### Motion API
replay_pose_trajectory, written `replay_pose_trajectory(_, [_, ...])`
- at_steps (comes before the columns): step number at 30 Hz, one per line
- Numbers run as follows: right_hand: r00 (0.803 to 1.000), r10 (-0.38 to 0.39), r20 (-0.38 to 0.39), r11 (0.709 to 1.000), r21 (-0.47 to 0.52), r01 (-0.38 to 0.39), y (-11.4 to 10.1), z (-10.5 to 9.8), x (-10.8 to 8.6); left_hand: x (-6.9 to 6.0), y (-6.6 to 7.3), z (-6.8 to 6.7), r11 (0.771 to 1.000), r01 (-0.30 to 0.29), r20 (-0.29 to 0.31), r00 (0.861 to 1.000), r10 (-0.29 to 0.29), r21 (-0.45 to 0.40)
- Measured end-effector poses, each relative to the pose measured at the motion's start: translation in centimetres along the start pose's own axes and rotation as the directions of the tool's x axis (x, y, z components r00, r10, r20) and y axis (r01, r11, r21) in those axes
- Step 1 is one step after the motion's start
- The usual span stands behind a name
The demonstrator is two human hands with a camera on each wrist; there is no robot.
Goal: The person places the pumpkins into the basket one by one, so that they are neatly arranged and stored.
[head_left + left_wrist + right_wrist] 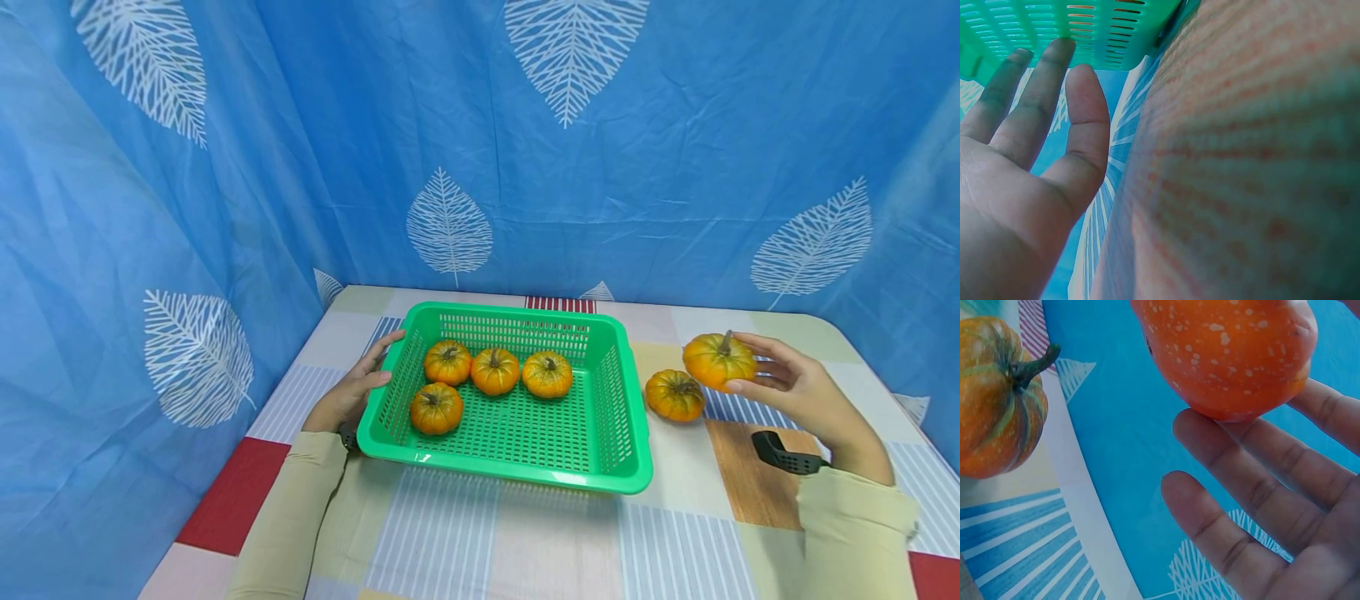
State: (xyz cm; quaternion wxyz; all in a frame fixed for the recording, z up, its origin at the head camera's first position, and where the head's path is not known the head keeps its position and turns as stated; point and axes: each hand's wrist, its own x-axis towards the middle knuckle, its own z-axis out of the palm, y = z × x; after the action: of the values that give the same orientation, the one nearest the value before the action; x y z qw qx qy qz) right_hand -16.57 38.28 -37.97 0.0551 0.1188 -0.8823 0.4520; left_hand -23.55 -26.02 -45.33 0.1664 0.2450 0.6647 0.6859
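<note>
My right hand [798, 383] grips a small orange pumpkin [718, 360] by its right side, stem up, raised over the table. In the right wrist view the held pumpkin's speckled underside [1229, 356] shows above the fingers. Just left of it, a second pumpkin [675, 396] sits on the tablecloth beside the green basket [510, 476]. My left hand [355, 387] rests against the basket's left side. The left wrist view shows its extended fingers [1038, 112] at the slotted basket wall [1094, 31]. Inside the basket, several pumpkins [495, 372] stand toward the left and back.
The table wears a patchwork tablecloth [555, 542] of checks and stripes. Blue curtains [360, 167] with white leaf prints hang behind the table and along its left and right sides. Bare basket floor [517, 433] shows at the front and right.
</note>
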Motion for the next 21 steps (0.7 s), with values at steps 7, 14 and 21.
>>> replay_pose_trajectory(7, [0.998, -0.059, 0.019, 0.998, 0.025, 0.058, -0.7, 0.5, 0.2, -0.1, 0.1, 0.1, 1.0, -0.003, 0.0, 1.0, 0.003, -0.004])
replay_pose_trajectory(14, [0.992, -0.119, 0.051, 0.992, 0.053, 0.116, -1.5, 1.1, 0.5, 0.0, 0.0, 0.1, 1.0, 0.001, 0.004, 1.0, -0.001, -0.028])
replay_pose_trajectory(21, [0.987, -0.147, 0.057, 0.987, 0.067, 0.143, -2.1, 1.7, 0.8, 0.1, -0.1, -0.1, 0.999, -0.013, 0.019, 1.0, 0.014, -0.048])
